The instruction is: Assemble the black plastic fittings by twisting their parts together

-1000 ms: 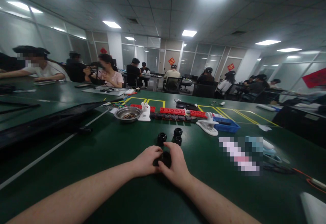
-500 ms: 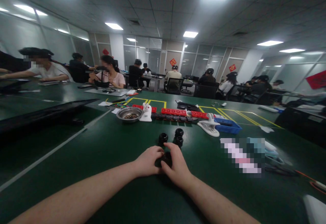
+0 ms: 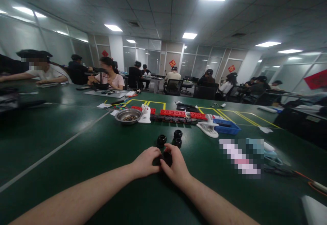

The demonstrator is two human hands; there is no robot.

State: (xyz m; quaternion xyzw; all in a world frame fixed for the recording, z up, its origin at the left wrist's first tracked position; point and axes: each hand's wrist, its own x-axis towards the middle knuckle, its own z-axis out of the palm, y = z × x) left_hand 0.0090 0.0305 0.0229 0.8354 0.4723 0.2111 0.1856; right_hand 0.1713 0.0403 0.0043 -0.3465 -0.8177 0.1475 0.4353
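On the green table, my left hand point(image 3: 146, 162) and my right hand point(image 3: 176, 163) meet around a small black round part point(image 3: 167, 156). The right hand's thumb and fingers curve around it; the left hand's fingertips touch its left side. Just beyond the fingers stand three more black round parts: one on the left point(image 3: 161, 140), one at the back right point(image 3: 178, 134) and one in front of that point(image 3: 177, 142). The held part is mostly hidden by the fingers.
Further back are a metal bowl point(image 3: 128, 116) with small pieces, a white clamp point(image 3: 145, 114), a row of red blocks point(image 3: 173, 113), another white clamp point(image 3: 208, 128) and a blue tray point(image 3: 227, 128). Cloth-like items point(image 3: 264, 151) lie right. Several people sit beyond the table.
The view has shifted slightly. My left hand's fingers have changed position a little at the black part. The dark panel at the left has moved away to the far left edge.
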